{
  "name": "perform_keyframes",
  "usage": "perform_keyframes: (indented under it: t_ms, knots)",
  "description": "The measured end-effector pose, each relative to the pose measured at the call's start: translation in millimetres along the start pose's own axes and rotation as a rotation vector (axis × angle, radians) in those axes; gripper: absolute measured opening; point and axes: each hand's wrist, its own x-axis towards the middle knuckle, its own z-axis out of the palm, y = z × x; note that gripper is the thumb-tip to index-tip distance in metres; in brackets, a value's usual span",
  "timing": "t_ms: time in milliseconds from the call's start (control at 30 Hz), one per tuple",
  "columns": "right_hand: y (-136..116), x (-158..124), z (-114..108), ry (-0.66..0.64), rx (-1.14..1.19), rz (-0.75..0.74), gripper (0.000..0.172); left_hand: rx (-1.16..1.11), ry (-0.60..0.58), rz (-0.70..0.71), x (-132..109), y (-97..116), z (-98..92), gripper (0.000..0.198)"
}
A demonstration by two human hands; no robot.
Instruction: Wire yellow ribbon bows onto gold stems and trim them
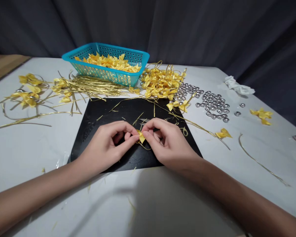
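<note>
Left hand (106,144) and right hand (167,141) meet at the middle of the bench (27,154), fingers curled inward, thumb and forefinger of each pinched on one small yellow bow (141,136). The bow is held just above the black mat (93,131), near its front half. A thin gold cord (145,147) loops out below it. Whether the cord is tied to the bow cannot be told.

Short cord offcuts lie scattered on the mat. To the right, off the mat, a loose bow (223,133) lies on the bench beside a long strand. Further right and back is a spread of silver beads (213,103) – some close-packed, a few apart.

Behind the mat, right of centre, sits a heap of corded bows (161,82). Left of centre lies a sheaf of cut gold strands (93,86), with more scattered bows (27,95) at far left.

At the rear stands a teal basket (128,79), part-filled with plain bows (111,62) – it touches the sheaf and the heap. A crumpled white tissue (238,86) lies at the far right edge. A dark curtain (187,29) closes the background.
</note>
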Motion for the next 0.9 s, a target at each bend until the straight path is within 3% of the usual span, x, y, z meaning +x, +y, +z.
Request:
perform_keyframes:
  t_ms: [367, 667, 900]
  knots:
    - [8.0, 4.2, -3.6, -0.027, 0.197, 0.16, 0.009, -0.141, -0.069, -0.168, 2.7, 5.4, -0.8, 0.022]
    - [1.2, 1.6, -1.2, -0.116, 0.322, 0.175, 0.009, -0.14, -0.05, -0.137, 1.4, 2.9, 0.2, 0.018]
    - [1.0, 2.2, -1.3, -0.081, 0.216, 0.139, 0.009, -0.055, -0.072, -0.054, -0.5, -2.2, 0.6, 0.019]
